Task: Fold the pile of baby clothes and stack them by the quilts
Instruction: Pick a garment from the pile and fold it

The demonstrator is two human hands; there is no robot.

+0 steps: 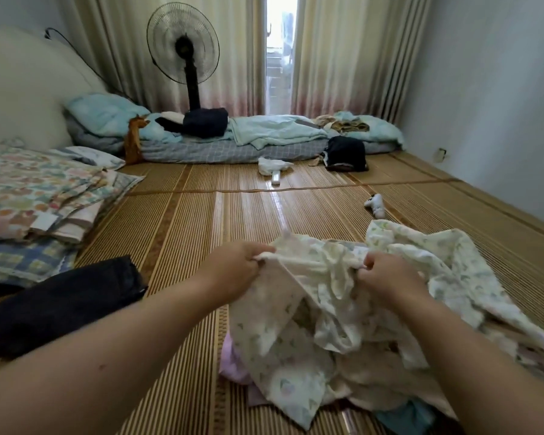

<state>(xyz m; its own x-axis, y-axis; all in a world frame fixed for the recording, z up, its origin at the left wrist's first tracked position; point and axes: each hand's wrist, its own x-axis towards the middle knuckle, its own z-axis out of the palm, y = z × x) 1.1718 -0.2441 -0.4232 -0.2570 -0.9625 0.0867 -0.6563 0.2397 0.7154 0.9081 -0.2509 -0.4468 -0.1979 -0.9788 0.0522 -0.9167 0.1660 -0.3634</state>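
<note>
**Both hands grip a printed baby garment above the pile**

The left hand point(233, 265) and the right hand point(387, 274) each have their fingers curled tight on the upper edge of one cream printed garment point(311, 274). The edge is bunched between them, and the rest of the cloth hangs down toward the person. The garment drapes onto the pile of baby clothes point(299, 375), which lies loose and unfolded on the bamboo mat point(186, 246), directly under and to the right of the two hands. A pink piece point(233, 362) shows at the pile's left edge and a teal piece point(402, 416) at its near edge. How many garments the pile holds cannot be counted.

To the left of the left forearm lies one dark folded cloth point(63, 306), apart from the pile. Just beyond it, at the left edge, is the stack of patterned quilts point(35, 196), well apart from the pile.

Farther out on the mat lie one small white item point(375, 205), one white remote point(276, 178) and one crumpled white cloth or bag point(272, 165). Behind them, pale blue bedding point(264, 136) lies along the far wall. One dark bundle point(205, 122) rests on it and another point(346, 153) on the mat just in front of it. One standing fan point(184, 45) rises behind the bedding, before two cream curtains point(343, 51).
</note>
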